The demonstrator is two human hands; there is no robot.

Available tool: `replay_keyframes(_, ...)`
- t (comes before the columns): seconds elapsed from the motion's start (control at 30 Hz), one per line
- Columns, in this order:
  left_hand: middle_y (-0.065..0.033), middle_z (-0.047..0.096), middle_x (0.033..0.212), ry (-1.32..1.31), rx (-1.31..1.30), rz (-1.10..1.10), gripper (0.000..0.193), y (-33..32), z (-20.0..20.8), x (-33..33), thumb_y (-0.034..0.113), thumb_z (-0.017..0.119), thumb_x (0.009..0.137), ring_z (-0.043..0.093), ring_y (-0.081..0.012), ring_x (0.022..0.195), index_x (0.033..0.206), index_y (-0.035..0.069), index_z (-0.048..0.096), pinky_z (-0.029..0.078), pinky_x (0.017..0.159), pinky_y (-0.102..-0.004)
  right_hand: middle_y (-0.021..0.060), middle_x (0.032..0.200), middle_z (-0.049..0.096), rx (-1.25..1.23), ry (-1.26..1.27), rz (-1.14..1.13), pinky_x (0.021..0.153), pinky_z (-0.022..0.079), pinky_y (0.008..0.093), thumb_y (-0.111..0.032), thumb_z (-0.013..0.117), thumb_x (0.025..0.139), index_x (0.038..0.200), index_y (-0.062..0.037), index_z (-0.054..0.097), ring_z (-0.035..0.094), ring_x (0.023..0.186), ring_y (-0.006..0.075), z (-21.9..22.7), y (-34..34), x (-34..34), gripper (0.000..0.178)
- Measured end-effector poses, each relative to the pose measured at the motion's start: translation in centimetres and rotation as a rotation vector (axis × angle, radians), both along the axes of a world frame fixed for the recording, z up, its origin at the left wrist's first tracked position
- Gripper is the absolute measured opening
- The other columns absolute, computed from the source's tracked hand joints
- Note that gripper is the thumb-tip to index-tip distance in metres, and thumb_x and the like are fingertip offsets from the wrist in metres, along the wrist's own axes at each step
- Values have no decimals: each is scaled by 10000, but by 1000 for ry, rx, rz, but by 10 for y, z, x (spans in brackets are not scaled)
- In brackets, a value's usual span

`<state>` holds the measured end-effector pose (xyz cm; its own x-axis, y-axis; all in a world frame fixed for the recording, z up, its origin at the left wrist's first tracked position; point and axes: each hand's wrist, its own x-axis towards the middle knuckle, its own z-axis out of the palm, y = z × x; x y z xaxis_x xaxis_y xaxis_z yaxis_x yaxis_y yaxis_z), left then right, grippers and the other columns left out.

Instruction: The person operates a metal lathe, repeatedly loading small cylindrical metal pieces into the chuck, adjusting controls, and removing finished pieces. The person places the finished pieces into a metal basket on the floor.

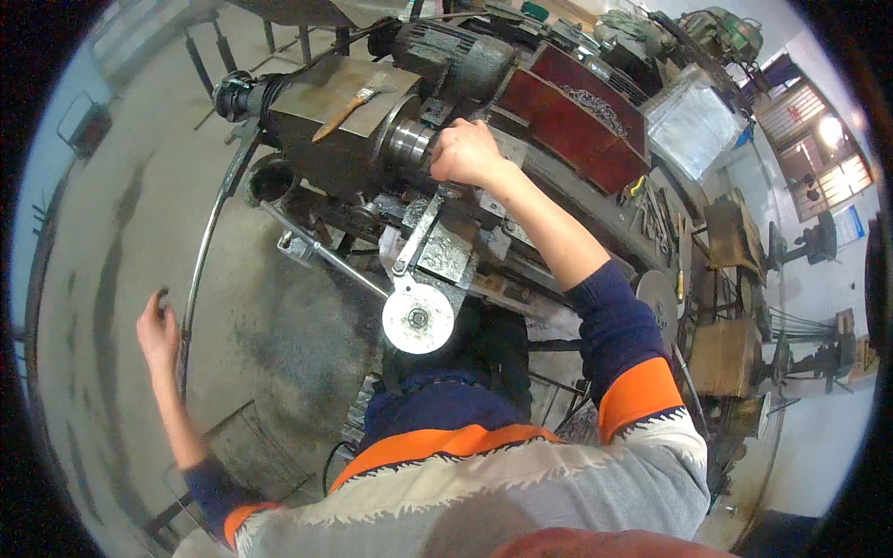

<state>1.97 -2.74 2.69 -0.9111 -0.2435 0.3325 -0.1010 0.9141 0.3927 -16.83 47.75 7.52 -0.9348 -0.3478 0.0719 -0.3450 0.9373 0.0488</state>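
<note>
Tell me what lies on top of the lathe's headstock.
A wooden-handled paintbrush lies slantwise on the flat top of the headstock. The patch directly beneath the brush is covered and cannot be seen.

the grey concrete floor (107, 316), marked with dark streaks and a broad blackish stain (302, 339), spreads across the left beside a pale bluish wall (79, 74). at upper left stands a dark-topped table (293, 11) on thin legs. a whitish wall (828, 456) curves along the right, below windows (798, 112) with a bright round glare (831, 131) between them.
</note>
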Motion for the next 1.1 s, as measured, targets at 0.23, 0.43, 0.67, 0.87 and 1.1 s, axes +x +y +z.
replay_keyframes(0.23,-70,558,743,-268,351,73,458,9,-28,67,180,618,791,512,-136,666,1189,-8,493,429,618,-279,53,798,665,-81,-109,24,821,388,395,-249,618,528,733,-192,728,556,917,235,3,8,2,239)
replay_keyframes(0.43,-188,566,741,-495,29,115,325,-4,-20,54,174,623,765,552,-330,682,1028,-6,559,443,648,-398,57,822,654,25,-64,24,867,376,448,-249,624,526,791,-206,728,536,960,239,0,5,-2,288)
replay_keyframes(0.67,-222,580,776,-369,-248,131,259,-52,-49,43,77,562,743,557,-388,803,992,7,576,438,693,-472,79,874,641,19,-158,44,925,346,448,-225,624,540,851,-185,721,514,1007,240,7,6,-1,329)
replay_keyframes(0.87,-228,575,741,-368,-187,142,215,-56,-43,35,39,570,716,556,-393,726,926,-5,586,446,653,-449,105,953,627,108,-144,54,866,415,356,-188,599,554,887,-157,709,527,982,258,2,7,-6,352)
replay_keyframes(1.1,-206,583,764,-284,-464,168,163,-100,-64,29,86,566,699,569,-375,770,835,-2,588,450,654,-444,111,954,630,72,-122,164,825,450,343,-184,603,540,882,-125,700,538,951,268,0,12,-10,360)
